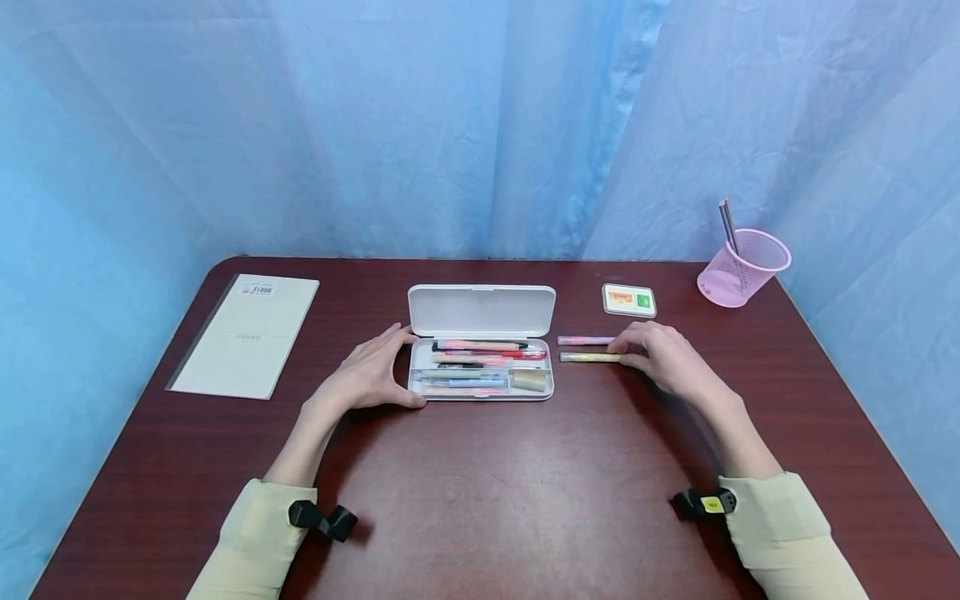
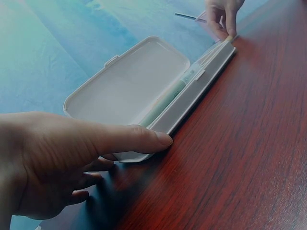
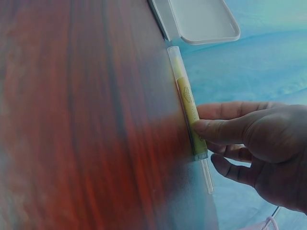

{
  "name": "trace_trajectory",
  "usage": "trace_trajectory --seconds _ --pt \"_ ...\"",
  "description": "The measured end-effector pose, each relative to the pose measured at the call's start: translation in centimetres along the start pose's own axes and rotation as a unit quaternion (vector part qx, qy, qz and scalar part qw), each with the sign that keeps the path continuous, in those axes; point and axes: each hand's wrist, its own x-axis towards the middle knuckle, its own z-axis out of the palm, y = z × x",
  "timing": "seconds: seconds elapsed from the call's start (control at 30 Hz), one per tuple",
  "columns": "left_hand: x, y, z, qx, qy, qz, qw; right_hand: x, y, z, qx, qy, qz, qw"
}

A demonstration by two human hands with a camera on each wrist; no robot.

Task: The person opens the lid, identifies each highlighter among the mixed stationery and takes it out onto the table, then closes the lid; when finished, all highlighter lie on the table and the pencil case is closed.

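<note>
A white pencil case (image 1: 482, 312) stands with its lid raised, holding several pens (image 1: 480, 360) and a short tan piece (image 1: 529, 381). My left hand (image 1: 363, 372) grips its left end, thumb along the front wall and fingers round toward the back corner. To the right of the case, my right hand (image 1: 663, 357) pinches a yellow marker (image 3: 188, 103) between thumb and fingers near one end. Just behind it lies a pink-purple marker (image 1: 583, 340), its right end overlapped by my fingertips in the head view.
A pale notebook (image 1: 251, 337) lies at the left of the dark wooden table (image 1: 480, 483). Back right are a small flat case (image 1: 629, 300) with coloured pieces and a pink mesh pen cup (image 1: 723, 283) holding thin sticks. Blue curtains (image 1: 390, 125) hang behind.
</note>
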Motion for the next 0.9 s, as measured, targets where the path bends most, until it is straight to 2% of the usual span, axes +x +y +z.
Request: trace_trajectory --seconds 0.9 --pt "-0.06 -0.05 0.07 -0.006 0.002 -0.002 1.0000 -0.18 -0.16 -0.30 0.002 0.002 0.010 0.9999"
